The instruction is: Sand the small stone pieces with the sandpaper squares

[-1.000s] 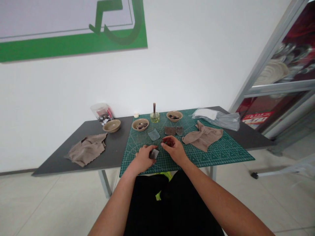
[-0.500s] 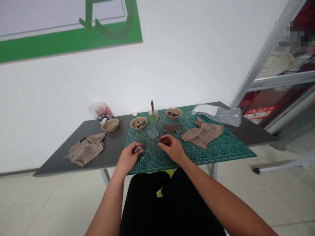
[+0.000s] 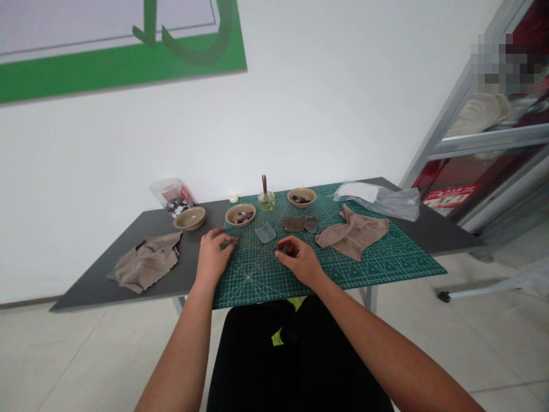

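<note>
The cutting mat (image 3: 253, 263) looks matt and plastic, the surface (image 3: 122, 232) smooth and dull. The left cloth (image 3: 148, 264) and right cloth (image 3: 355, 233) are creased fabric. The bag (image 3: 397, 207) is glossy clear plastic; the diffuser bottle (image 3: 266, 202) looks like glass. The blue-grey square (image 3: 265, 233) appears matt.

Stretching the bare left forearm (image 3: 182, 335) and right forearm (image 3: 377, 335) behind the hands, arching the left hand (image 3: 213, 252), pointing its fingers toward the right hand (image 3: 301, 262), curling that hand's fingers near its thumb, holding both apart
</note>
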